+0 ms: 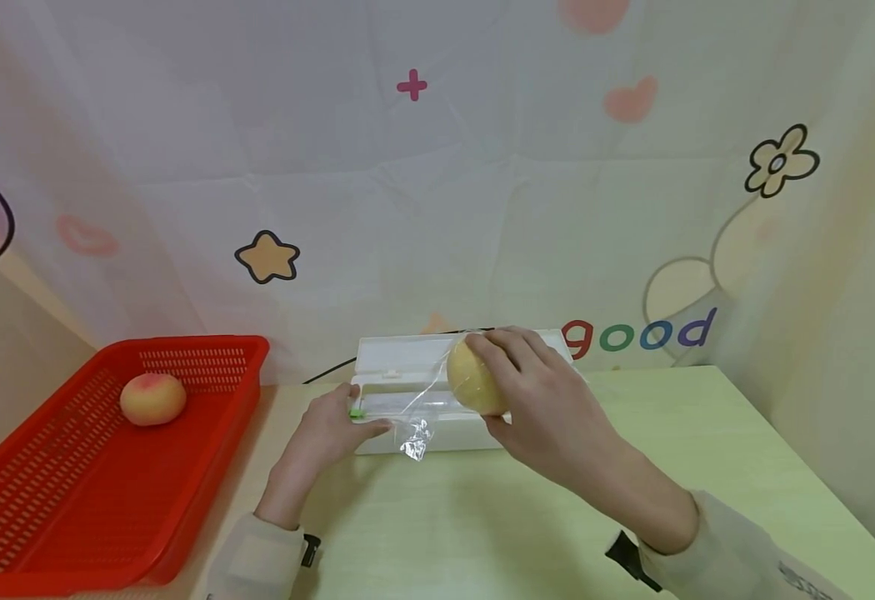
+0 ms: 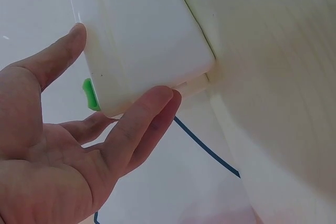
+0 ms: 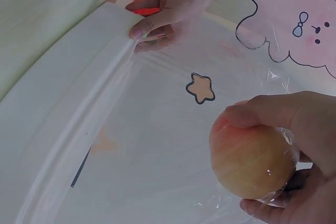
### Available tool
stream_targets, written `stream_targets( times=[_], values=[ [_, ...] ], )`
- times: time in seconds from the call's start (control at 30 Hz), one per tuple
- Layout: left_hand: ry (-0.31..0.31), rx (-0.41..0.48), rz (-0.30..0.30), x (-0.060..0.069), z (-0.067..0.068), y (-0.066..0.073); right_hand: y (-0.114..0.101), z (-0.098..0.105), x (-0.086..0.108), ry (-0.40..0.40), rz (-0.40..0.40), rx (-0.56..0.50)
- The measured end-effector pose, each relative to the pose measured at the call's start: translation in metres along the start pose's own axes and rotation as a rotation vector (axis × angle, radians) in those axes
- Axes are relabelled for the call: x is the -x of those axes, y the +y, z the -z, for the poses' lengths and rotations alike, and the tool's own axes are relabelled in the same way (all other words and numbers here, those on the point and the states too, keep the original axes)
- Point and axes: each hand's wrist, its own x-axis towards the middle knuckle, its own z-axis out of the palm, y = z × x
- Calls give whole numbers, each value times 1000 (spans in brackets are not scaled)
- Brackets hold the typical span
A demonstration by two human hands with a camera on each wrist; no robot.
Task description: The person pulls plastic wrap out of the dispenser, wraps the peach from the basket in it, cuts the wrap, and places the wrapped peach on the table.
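Observation:
My right hand (image 1: 542,400) grips a yellow-and-pink peach (image 1: 471,379) above the table, thumb on one side and fingers on the other. Clear cling film (image 1: 415,435) clings around the peach and hangs below it in a crumpled tail. Behind it stands a white cling film dispenser (image 1: 433,436) with its lid tilted up. My left hand (image 1: 327,429) holds the dispenser's left end, the thumb at the front edge and the fingertips (image 2: 157,98) against the end. Near that thumb is a green slider (image 2: 90,94).
A red plastic basket (image 1: 257,354) stands at the left, with another peach (image 1: 152,398) inside. Pale wood-grain table (image 1: 422,533) spreads in front of the dispenser and to its right. A printed curtain (image 1: 445,208) hangs close behind, with a thin dark cord (image 1: 328,371) near it.

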Motion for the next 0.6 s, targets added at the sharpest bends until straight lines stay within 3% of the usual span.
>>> stream_targets(
  times=[0.6],
  values=[
    [-8, 3, 22, 1, 0, 0, -6, 17, 5, 62, 38, -21]
  ],
)
